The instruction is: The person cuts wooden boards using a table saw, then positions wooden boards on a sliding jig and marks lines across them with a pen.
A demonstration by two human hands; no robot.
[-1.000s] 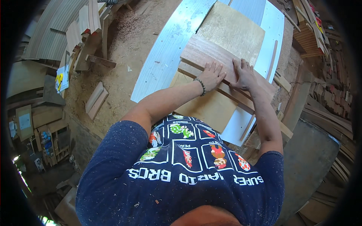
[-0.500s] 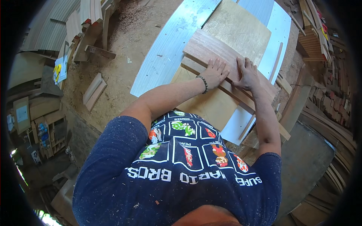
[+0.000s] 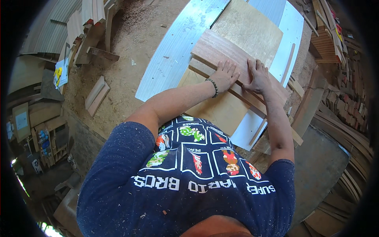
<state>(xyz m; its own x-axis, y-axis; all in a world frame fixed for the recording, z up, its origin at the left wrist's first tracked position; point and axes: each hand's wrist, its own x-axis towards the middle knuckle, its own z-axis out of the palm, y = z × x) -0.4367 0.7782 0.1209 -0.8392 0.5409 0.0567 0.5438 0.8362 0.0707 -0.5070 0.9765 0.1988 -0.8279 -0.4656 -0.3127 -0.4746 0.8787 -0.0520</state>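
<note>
A reddish-brown plank [image 3: 217,49] lies across pale plywood sheets [image 3: 246,27] on a wide, whitish, curved-edged panel [image 3: 164,59]. My left hand [image 3: 225,77], a beaded bracelet at its wrist, rests flat near the plank's near edge, fingers stretched out. To its right my right hand [image 3: 256,81] spans the plank, thumb at the near edge and bent fingers over the far one. A narrower batten [image 3: 201,67] runs beneath the near edge, partly hidden by my hands. A lower plywood sheet [image 3: 213,112] reaches toward my body, and a thin strip [image 3: 288,63] lies on the panel's right part.
Stacked boards [image 3: 92,15] stand at upper left, near a clipboard with a yellow item [image 3: 59,73]. Two offcuts [image 3: 97,96] lie on the dusty brown surface at left. A cluttered wooden shelf [image 3: 53,142] is at lower left. Long timber pieces [image 3: 343,110] crowd the right side.
The whole scene sits slightly higher in the picture than a second ago, as the view shifted. My hands keep about the same places on the plank.
</note>
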